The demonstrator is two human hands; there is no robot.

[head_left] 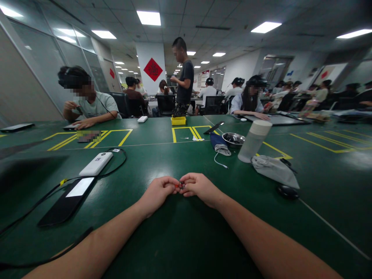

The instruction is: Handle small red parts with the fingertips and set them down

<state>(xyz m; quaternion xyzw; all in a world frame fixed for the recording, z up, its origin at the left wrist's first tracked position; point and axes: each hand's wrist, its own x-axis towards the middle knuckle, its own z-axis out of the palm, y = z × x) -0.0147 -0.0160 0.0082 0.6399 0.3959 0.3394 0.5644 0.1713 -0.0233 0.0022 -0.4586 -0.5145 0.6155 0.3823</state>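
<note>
My left hand (157,193) pinches a small red piece (177,186); my right hand (203,189) pinches a small dark piece (182,184), just right of the red, touching or nearly so. Both equally near; long axes too small to read. Green tabletop (180,236) below, white power bank (97,162) off left.

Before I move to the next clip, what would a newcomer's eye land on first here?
Probably the left hand and right hand, meeting mid-view over the green table, with a tiny red piece and a dark piece at the fingertips. Next, the red diamond sign on the white pillar behind, then the bright yellow bin at the table's far edge.
</note>
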